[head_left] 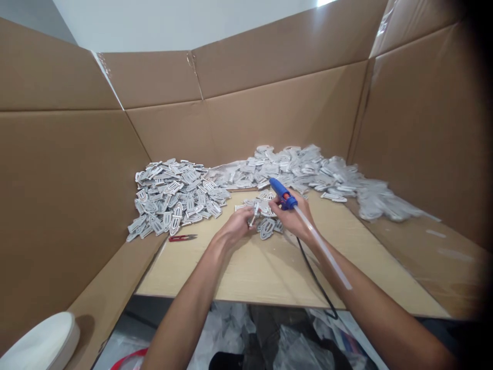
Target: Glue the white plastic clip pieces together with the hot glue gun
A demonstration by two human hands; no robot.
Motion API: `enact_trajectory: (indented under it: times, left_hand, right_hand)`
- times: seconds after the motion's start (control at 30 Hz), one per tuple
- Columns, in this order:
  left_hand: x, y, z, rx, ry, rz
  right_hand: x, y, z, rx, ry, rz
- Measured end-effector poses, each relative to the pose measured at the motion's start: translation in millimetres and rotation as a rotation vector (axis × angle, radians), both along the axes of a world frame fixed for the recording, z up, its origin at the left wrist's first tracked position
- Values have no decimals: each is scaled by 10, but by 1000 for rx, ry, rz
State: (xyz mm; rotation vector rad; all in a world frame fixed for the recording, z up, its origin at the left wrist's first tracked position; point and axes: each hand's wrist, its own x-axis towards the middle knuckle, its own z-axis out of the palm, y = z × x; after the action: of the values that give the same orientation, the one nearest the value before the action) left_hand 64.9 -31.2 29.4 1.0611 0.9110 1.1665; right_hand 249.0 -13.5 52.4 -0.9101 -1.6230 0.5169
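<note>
cardboard walls (pixel 250 118) stand folded round a pale board (pixel 246 282), perhaps so that nothing slides off the far side; in the middle, a small grey-white piece (pixel 254 213) is in the left hand (pixel 234 224), pinched narrow by the fingers and tilted up off the board, which would leave one side free to reach; just beside it the right hand (pixel 295 215) is wrapped round a blue glue gun (pixel 278 188), its body jutting up past the knuckles; i cannot make out the tip from where i stand; a pale glue stick (pixel 321 247) runs out of the back and along the forearm, out of the work's way, and a black cord (pixel 314 275) drops to the near edge, slack enough, i'd guess, to let the wrist turn;

around both hands lies a little cluster (pixel 266 227) of like pieces, likely set close to spare long reaches; to the left sits a big loose heap (pixel 181 198); red snips (pixel 182 238) lie flat just in front of it, handy for that side; along the back and right spreads a bagged heap (pixel 300 167), its plastic perhaps marking it off from the loose lot; farthest out, at the lower left, is a round white thing (pixel 46 341), too cut off to name.
</note>
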Motion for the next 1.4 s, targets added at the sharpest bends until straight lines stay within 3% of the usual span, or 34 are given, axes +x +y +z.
enact_trajectory:
  times: [0.2, 0.37, 0.57, 1.1, 1.3, 1.4]
  left_hand:
    - [24, -39, -62, 122, 77, 52]
    - [42, -87, 7, 166, 112, -36]
    - [39, -40, -51, 242, 201, -105]
    - [63, -79, -2, 255, 138, -160]
    - [63, -65, -13, 125, 67, 33]
    - [28, -38, 1, 71, 65, 185]
  right_hand:
    - [-9, -39, 20, -17, -60, 86]
    - [5, -62, 3, 84, -222, 97]
    - [6, -38, -40, 179, -301, 80]
    - [-53, -114, -96, 82, -264, 340]
    - [-35, -71, -39, 207, -236, 129]
    - [-3, -39, -25, 162, -209, 118]
